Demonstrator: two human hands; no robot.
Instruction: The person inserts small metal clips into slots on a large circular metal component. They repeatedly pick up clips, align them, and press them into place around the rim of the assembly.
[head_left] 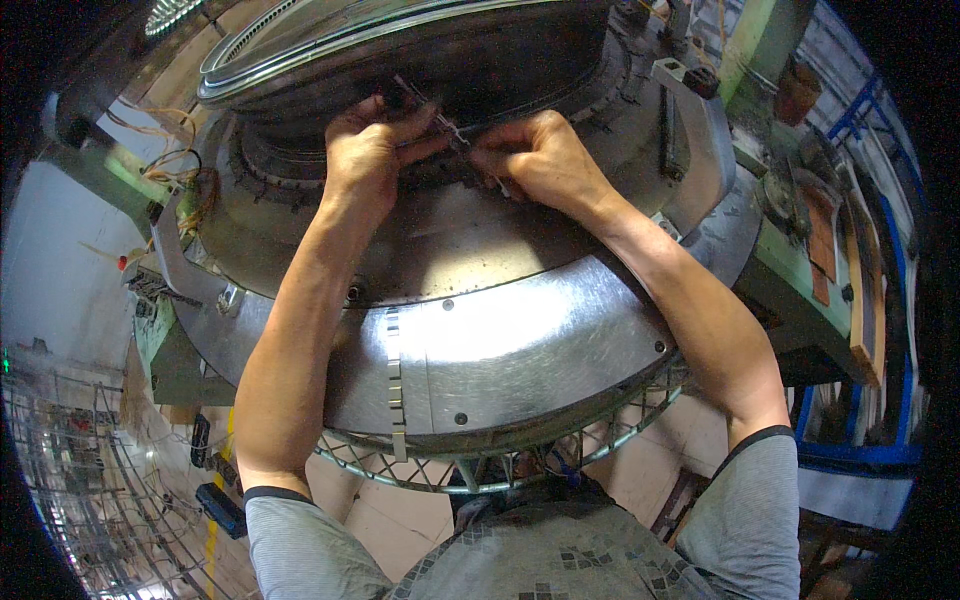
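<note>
A slim, jagged-looking metal piece (450,127) slants between my two hands, in front of the dark drum (480,75) of a large round machine. My left hand (362,160) is closed, with thumb and fingers around the upper part of this piece. From the other side my right hand (545,165) pinches its lower end, and a pale tip shows below those fingers. What exactly the piece is, I cannot make out. Both hands are above the inner ring of the machine, close to the drum's lower edge.
A polished steel ring plate (560,320) curves in front of me, with a narrow segmented metal strip (396,380) lying across it. Thick metal brackets (708,150) rise at the sides. Loose cables (170,150) hang at the left. Below the plate runs a green lattice rail (480,480).
</note>
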